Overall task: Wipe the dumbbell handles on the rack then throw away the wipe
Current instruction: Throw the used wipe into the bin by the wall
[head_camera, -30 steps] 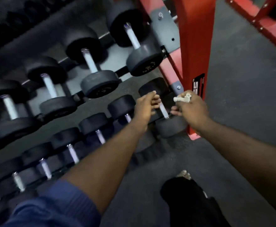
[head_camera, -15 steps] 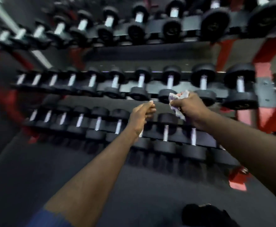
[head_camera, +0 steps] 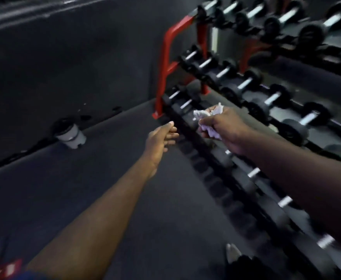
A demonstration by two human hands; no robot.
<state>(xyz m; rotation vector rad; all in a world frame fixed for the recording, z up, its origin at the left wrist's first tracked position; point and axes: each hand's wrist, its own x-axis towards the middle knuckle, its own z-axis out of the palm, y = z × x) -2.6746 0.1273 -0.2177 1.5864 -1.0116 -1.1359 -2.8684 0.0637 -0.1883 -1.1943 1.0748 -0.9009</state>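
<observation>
My right hand [head_camera: 227, 129] grips a crumpled white wipe [head_camera: 205, 122] in the air above the lowest row of dumbbells [head_camera: 254, 174]. My left hand [head_camera: 162, 138] is stretched out over the floor, left of the rack, fingers loosely curled and holding nothing. The red-framed rack [head_camera: 166, 63] runs from the centre to the lower right, with three tiers of black dumbbells with bright metal handles. A small grey and white bin [head_camera: 70, 135] stands on the floor against the dark wall at the left.
Dark rubber floor [head_camera: 84, 188] spreads between me and the bin. A dark wall [head_camera: 64, 57] closes off the left and back. My shoe tip [head_camera: 232, 253] shows at the bottom edge beside the rack.
The view has swung left, from the rack's right end to its left end and the bin. Both hands have come off the dumbbell; the right still holds the wipe.
</observation>
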